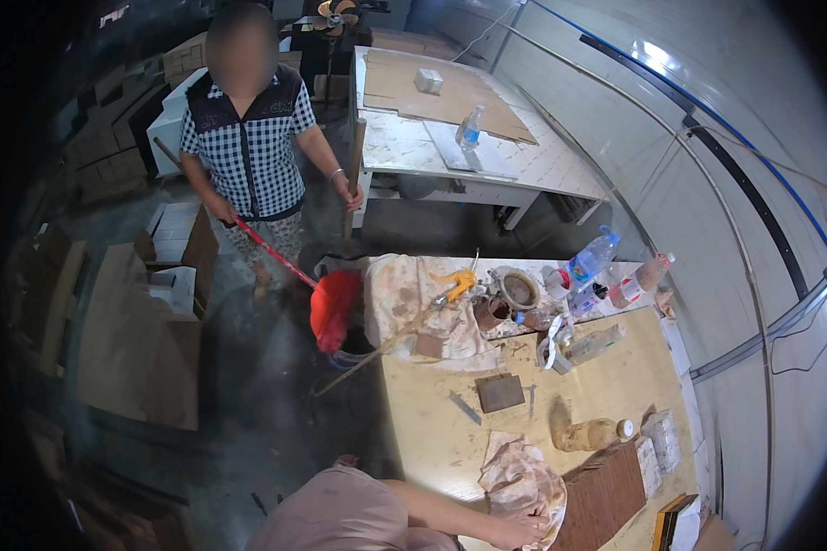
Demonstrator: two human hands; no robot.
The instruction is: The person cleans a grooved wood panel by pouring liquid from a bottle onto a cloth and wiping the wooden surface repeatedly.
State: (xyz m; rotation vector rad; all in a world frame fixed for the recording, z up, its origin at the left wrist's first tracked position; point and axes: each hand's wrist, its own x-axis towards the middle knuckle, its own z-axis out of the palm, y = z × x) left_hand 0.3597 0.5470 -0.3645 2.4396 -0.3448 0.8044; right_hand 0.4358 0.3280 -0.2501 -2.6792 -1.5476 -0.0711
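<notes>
My left hand (522, 526) reaches in from the lower edge, past a pale pinkish sleeve (340, 514). Its fingers are closed on a stained, pinkish-white rag (516, 470), bunched on the table. Against the rag lies a reddish-brown wooden board (602, 500), partly cut off by the picture's lower edge. A bottle of yellowish liquid with a white cap (597, 434) lies just beyond the board. Farther up the tabletop are a dark brown block (500, 393) and a flat metal strip (466, 408). My right hand is out of view.
A co-worker (248, 147) stands at the far left, holding a red dustpan (333, 308) and a wooden pole (354, 184). Bottles (593, 257), a round pot (516, 290) and a yellow-handled spray gun (455, 283) crowd the table's far end. A white table (395, 138) stands behind.
</notes>
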